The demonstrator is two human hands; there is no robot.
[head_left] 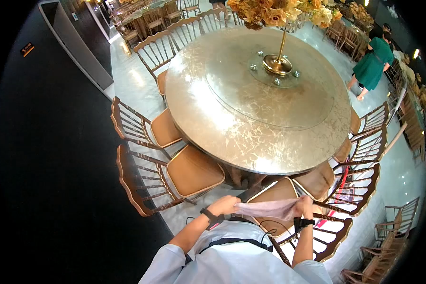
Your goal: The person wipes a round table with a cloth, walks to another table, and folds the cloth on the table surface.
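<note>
A pale pinkish cloth (267, 208) is stretched between my two hands, in front of my body and above a chair seat (273, 195). My left hand (225, 205) is closed on one end of it, and my right hand (305, 205) grips the other end. Dark bands sit on both wrists. Just beyond the hands stands a round table (255, 146) with a shiny, gold-patterned top. A round glass turntable (232, 90) lies on it, bearing a gold stand (277, 65) with orange and cream flowers (277, 12).
Wooden spindle-back chairs with tan seats (196, 169) ring the table, close on my left and right. A dark wall (47, 156) runs along the left. A person in a green dress (374, 61) stands at the far right, near more tables. Other chairs (388, 241) stand at lower right.
</note>
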